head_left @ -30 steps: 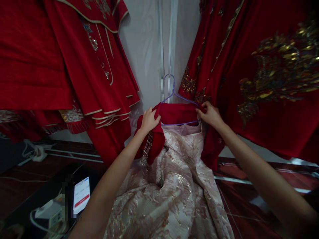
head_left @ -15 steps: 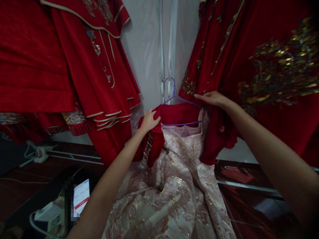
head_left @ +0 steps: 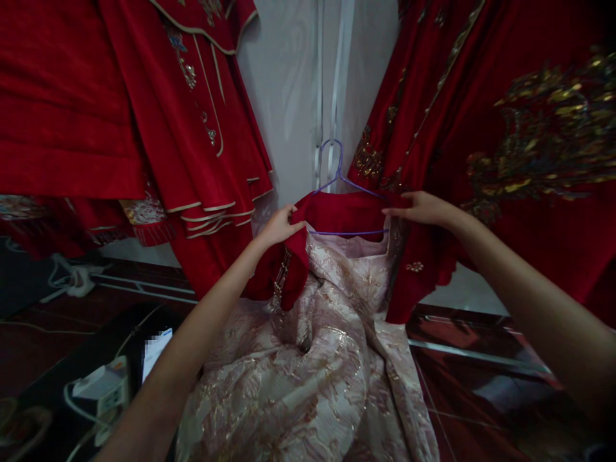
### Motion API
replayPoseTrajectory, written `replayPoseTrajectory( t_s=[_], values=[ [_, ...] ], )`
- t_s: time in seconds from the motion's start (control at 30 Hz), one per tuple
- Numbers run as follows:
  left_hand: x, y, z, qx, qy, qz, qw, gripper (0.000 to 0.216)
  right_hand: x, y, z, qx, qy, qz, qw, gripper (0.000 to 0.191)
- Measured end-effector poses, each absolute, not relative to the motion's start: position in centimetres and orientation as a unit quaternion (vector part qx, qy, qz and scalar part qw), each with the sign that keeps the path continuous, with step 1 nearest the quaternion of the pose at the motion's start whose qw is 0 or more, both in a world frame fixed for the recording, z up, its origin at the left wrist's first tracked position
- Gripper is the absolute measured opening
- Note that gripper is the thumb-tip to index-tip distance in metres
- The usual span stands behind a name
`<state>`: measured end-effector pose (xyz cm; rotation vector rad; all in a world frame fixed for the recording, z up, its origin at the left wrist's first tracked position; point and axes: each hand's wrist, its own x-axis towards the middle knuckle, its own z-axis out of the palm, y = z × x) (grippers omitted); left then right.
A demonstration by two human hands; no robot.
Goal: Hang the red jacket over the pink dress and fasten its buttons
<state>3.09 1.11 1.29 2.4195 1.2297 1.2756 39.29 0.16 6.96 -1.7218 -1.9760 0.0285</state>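
Observation:
A pale pink brocade dress with gold threads [head_left: 308, 385] hangs upright on a purple hanger [head_left: 341, 160]. Over its shoulders lies a short red jacket [head_left: 344, 208] with beaded tassels on the left side. My left hand [head_left: 279, 226] is closed on the jacket's left shoulder edge, thumb on top. At the opposite shoulder, my right hand [head_left: 419, 209] pinches the jacket's right edge between thumb and fingers; the fingers behind the cloth are partly hidden. The hanger's lower bar shows across the dress's neckline.
Red embroidered garments [head_left: 192, 128] hang close on the left, and a red garment with gold sequins [head_left: 553, 141] on the right. Below left, a power strip [head_left: 111, 398] with cables and a lit phone [head_left: 154, 350] lie on a dark surface. Metal rails run near the tiled floor.
My right hand has moved down from above the shoulder to the red jacket's right edge and taken hold. The jacket's collar now sits higher and spread wider; my left hand keeps its hold.

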Motion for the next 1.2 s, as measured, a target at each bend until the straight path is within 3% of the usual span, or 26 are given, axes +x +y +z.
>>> replayPoseTrajectory(
  t_s=[0.07,0.23,0.47,0.63,0.77,0.9,1.03,1.2],
  values=[
    [1.9,1.1,0.4,0.797,0.424,0.426,0.065,0.022,40.0,-1.5,4.8,-0.616,-0.743,0.013,0.260,0.041],
    [0.7,-0.4,0.4,0.785,0.439,0.438,0.017,0.024,40.2,-4.9,1.5,-0.578,-0.716,-0.054,0.387,0.039],
    [7.6,-2.4,0.4,0.831,0.426,0.356,-0.023,0.021,33.9,-3.1,1.6,-0.537,-0.754,-0.041,0.377,0.023],
    [11.6,-2.5,-1.8,0.846,0.430,0.315,-0.005,0.020,27.8,-2.4,-1.0,-0.473,-0.788,0.056,0.390,0.013],
    [11.4,-2.8,-3.3,0.831,0.409,0.376,0.028,0.022,27.0,-2.8,-3.1,-0.435,-0.726,0.193,0.495,0.024],
    [11.5,-2.9,-4.9,0.759,0.410,0.488,0.134,0.023,27.5,-3.3,-4.3,-0.367,-0.681,0.298,0.560,0.038],
    [12.1,-2.9,-5.8,0.678,0.431,0.569,0.176,0.017,27.7,-3.5,-5.0,-0.358,-0.666,0.309,0.577,0.032],
    [11.6,-3.0,-4.9,0.718,0.419,0.534,0.153,0.008,27.6,-3.6,-4.7,-0.364,-0.676,0.290,0.571,0.033]
  ],
)
